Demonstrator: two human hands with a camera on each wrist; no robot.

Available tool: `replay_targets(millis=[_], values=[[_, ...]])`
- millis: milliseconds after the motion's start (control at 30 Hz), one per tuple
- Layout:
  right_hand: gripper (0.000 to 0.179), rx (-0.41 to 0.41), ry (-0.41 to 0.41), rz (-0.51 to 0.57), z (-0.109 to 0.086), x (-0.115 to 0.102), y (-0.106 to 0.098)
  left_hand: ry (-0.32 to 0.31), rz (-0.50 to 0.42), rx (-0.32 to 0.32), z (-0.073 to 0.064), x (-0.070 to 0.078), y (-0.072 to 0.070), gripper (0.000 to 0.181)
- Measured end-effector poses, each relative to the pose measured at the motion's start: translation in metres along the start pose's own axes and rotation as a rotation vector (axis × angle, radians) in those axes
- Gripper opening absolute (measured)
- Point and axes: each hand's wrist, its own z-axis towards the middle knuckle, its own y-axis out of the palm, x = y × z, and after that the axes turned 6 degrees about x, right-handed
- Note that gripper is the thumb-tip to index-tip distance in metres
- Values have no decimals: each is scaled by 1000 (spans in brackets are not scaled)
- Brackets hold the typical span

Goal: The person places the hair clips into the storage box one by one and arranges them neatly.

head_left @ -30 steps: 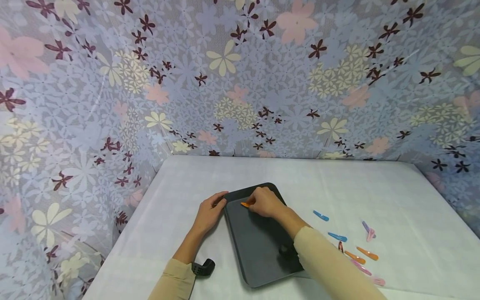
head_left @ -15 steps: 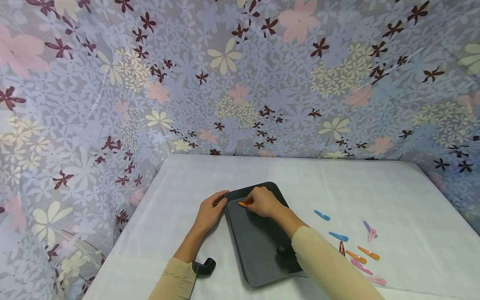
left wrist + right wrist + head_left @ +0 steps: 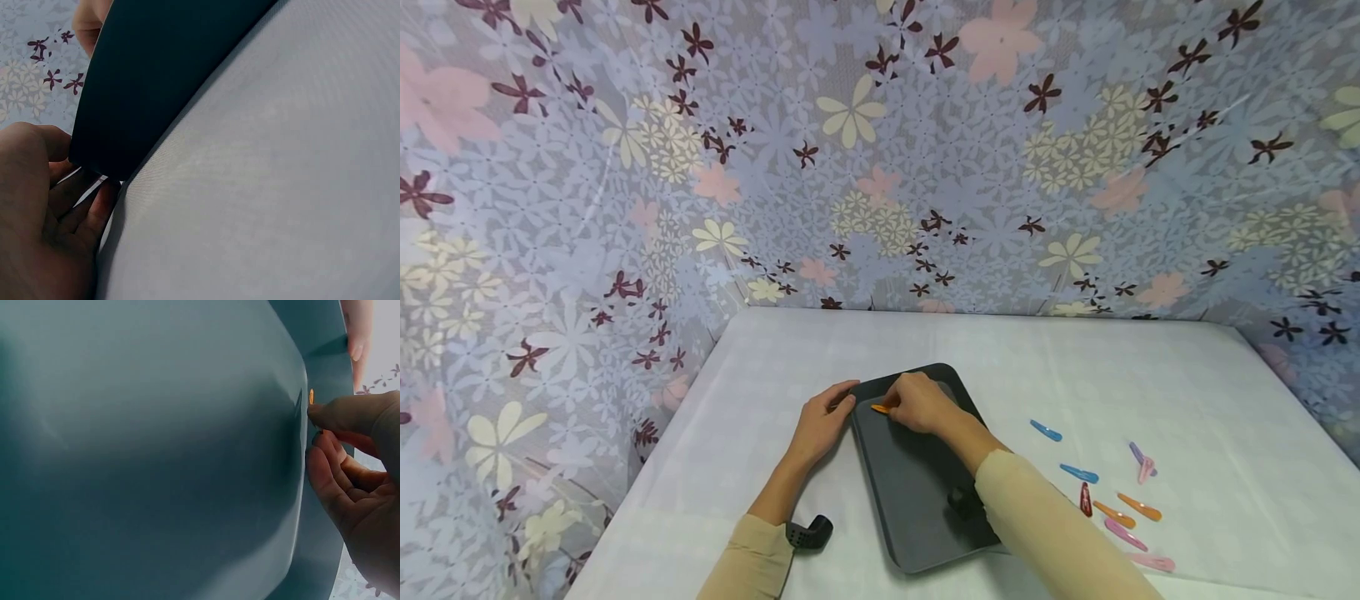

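A dark grey baking tray lies at a slant on the white-covered table. My left hand holds its far left corner; in the left wrist view the thumb is at the rim and the other fingers bend around the outside of the corner. Over the tray's far end, my right hand pinches an orange snap hair clip between thumb and fingers. Seen from the right wrist, the clip's orange tip sticks out past the thumb, close to the tray's end wall. The rest of the clip is hidden by the fingers.
Right of the tray lie several hair clips: blue ones, a red one, orange ones, pink ones and a purple one overlapped by a pink one. A flowered cloth hangs behind the table.
My right hand has shifted slightly left with the orange hair clip, toward the tray's far left corner. The left hand keeps its place on the tray.
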Motion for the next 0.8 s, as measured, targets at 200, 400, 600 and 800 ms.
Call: replay_targets(millis=[200, 400, 600, 800], values=[[15, -7, -14, -9, 2, -2, 0, 12, 3, 4, 0, -1, 0, 35], [18, -8, -12, -20, 6, -5, 2, 16, 4, 8, 1, -1, -1, 33], [17, 3, -31, -26, 10, -6, 6, 7, -10, 12, 2, 1, -2, 34], [16, 14, -76, -17, 11, -7, 9, -15, -22, 12, 2, 0, -1, 32]])
